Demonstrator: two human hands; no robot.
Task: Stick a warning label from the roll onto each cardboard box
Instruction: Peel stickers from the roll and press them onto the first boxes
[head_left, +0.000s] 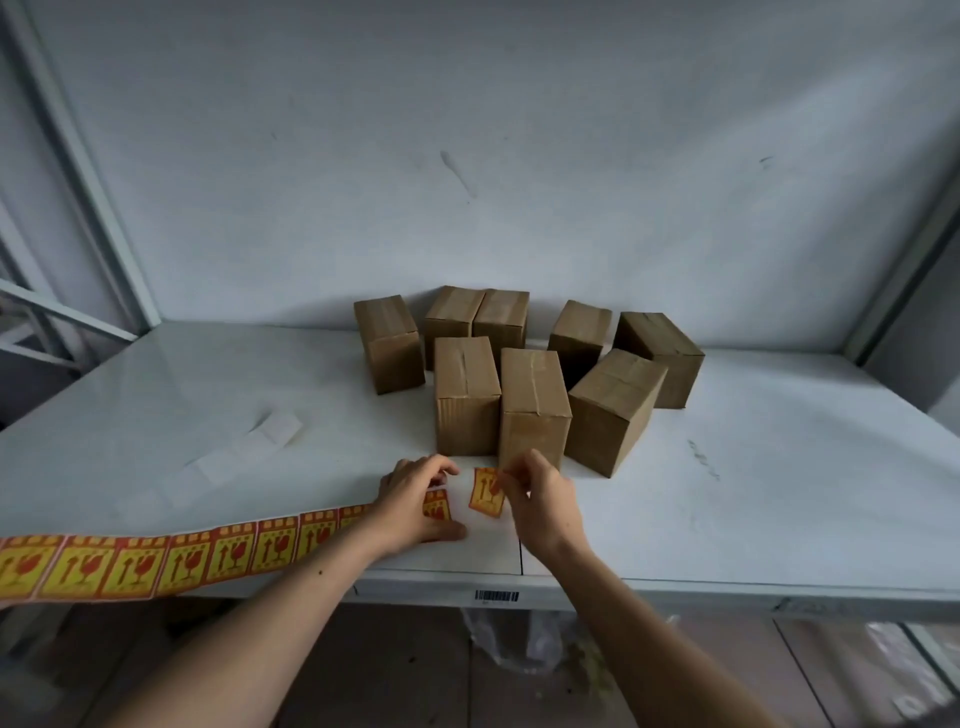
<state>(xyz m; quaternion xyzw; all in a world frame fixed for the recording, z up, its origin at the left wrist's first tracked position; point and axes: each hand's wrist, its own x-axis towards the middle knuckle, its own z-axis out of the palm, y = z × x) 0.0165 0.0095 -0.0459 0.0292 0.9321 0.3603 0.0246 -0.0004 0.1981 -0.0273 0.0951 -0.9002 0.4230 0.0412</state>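
Right hand near the front edge of a white shelf, thumb and forefinger pinching one loose red-and-yellow label by its upper right corner. Label tilted, lifted or barely touching the shelf surface; cannot tell which. Printed with arrows and a glass symbol.

Left hand just beside it, fingers curled down onto the end of the label strip, thumb stretched along the shelf below it, gripping the strip's end. Strip of joined labels running from under that hand out to the left, past the shelf edge and out of view. No roll itself in sight.

Eight brown cardboard boxes grouped on the shelf behind the hands, all taped shut, standing close together, some touching. Nearest box directly behind the right hand, very close to the loose label. No label visible on any box face turned this way.

Pale strips of backing paper lying on the shelf to the left of the boxes, well apart from them. Small barcode tag on the shelf's front lip. Grey wall behind.
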